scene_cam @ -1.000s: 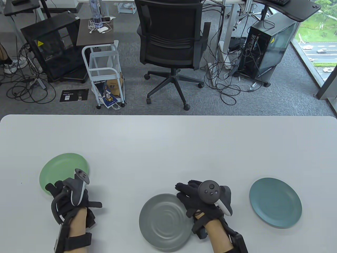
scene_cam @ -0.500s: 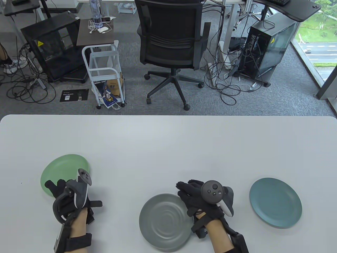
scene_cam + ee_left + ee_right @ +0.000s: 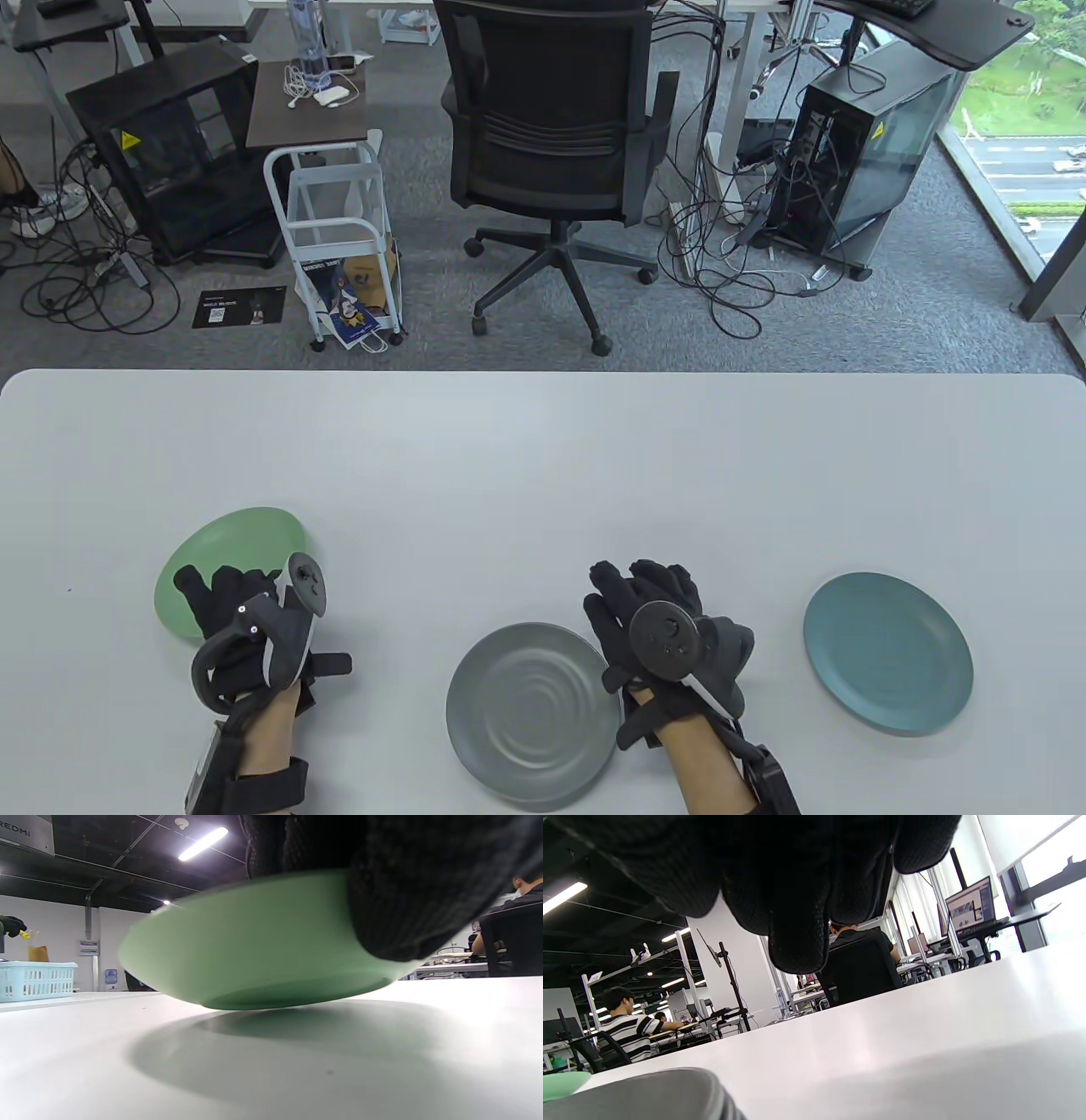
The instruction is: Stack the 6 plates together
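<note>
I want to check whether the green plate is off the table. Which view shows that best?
The left wrist view: the green plate hangs tilted over its shadow, gripped by the left hand. The table view shows only its top; the right wrist view, a sliver.

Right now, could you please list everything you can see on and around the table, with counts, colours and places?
Green plate: one, pale green, table's left, lifted off the surface at a tilt.
Grey plate: one, grey, flat near the front centre.
Blue plate: one, teal blue, flat on the right.
Table: one, white.
Office chair: one, black, behind the table.
Cart: one, white, on the floor at left.
Left hand: black glove, holds the green plate's near edge.
Right hand: black glove, beside the grey plate, fingers spread.
</note>
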A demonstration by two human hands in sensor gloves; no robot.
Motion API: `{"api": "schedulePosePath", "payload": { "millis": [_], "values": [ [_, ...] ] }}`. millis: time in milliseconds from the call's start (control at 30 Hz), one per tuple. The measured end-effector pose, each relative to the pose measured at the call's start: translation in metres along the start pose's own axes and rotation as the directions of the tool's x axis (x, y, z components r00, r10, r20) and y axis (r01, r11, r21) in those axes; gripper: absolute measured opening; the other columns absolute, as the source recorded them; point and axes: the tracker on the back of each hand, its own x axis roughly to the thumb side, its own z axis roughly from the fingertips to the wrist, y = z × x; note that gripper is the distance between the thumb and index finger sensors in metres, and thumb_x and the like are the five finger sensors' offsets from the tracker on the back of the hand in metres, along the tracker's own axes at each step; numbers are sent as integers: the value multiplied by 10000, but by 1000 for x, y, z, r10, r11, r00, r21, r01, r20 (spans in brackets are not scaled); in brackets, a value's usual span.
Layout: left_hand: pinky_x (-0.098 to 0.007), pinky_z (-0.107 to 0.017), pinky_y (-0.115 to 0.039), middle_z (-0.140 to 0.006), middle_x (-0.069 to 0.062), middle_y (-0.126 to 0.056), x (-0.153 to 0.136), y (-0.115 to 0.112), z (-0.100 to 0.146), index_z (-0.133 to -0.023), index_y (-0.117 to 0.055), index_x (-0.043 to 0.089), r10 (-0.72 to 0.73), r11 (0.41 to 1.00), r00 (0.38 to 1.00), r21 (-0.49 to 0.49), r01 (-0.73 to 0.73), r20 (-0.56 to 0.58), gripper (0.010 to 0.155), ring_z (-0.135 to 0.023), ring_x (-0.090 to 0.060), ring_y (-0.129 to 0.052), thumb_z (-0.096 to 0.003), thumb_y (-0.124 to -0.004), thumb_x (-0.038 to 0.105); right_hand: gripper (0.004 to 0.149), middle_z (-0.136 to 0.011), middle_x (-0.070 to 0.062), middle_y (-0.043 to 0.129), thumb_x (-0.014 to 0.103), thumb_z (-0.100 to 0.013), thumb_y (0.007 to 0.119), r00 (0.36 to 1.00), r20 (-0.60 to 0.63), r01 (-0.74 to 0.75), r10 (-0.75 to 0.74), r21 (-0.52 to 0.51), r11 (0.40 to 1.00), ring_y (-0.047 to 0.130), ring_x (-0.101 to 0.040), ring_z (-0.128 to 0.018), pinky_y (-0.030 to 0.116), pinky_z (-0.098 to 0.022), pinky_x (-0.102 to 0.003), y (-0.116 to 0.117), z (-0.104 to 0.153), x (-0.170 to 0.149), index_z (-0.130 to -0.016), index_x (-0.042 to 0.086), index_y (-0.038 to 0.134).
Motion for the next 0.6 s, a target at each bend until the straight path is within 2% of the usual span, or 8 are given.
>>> {"api": "schedulePosePath", "payload": {
  "millis": [333,600],
  "values": [
    [-445,-912,-361,-598,139,-1006,22,17,26,-569,-983,365,33,993,989,104,-48,143,344,-838,-17,-843,-242,-1020,463,493,-690,52,997,554,-528,719,999,-16,-45,45,-8,999,778,-234,-901,520,-759,-532,-1,0,-1,-925,267,778],
    [-451,-907,-372,-588,139,-1006,45,43,54,-563,-981,362,94,979,957,151,-140,274,341,-830,-17,-850,-240,-1017,466,493,-641,63,996,557,-530,713,998,-55,-37,35,-22,999,789,-234,-889,525,-757,-530,-6,-1,-10,-925,269,777]
  ]
}}
